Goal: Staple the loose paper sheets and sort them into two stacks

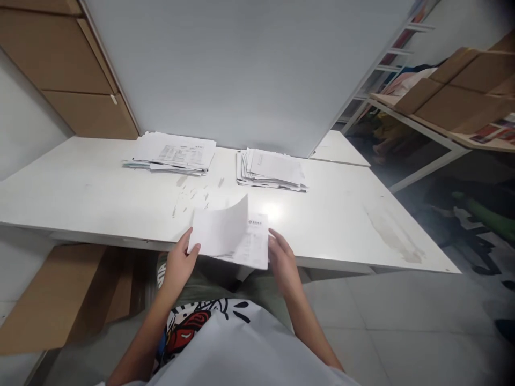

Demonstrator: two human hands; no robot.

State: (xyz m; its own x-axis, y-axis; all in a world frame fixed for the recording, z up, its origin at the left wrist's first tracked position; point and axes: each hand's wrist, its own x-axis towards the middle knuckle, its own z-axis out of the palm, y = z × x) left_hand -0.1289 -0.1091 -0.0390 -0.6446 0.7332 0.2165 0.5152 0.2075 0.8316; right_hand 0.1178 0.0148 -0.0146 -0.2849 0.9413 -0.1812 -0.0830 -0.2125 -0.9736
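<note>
Low over the table's front edge is a small set of printed sheets point(255, 241), with dark text and a logo at the upper right. A white sheet point(219, 228) covers their left part; its right side curls up off them, and its visible face looks blank. My left hand point(183, 260) pinches the left edge of the papers, thumb on top and the other fingers partly hidden. At the right edge, my right hand point(282, 260) has its fingers curved against the printed sheets. Part of its grip is hidden from this view.
Two paper stacks, one at left point(177, 153) and one at right point(276, 169), lie at the back of the white table point(341, 214) by an upright grey panel point(241, 75). Cardboard boxes point(60, 64) stand back left. An open carton point(52, 300) sits below left. A shelf point(426, 123) stands right.
</note>
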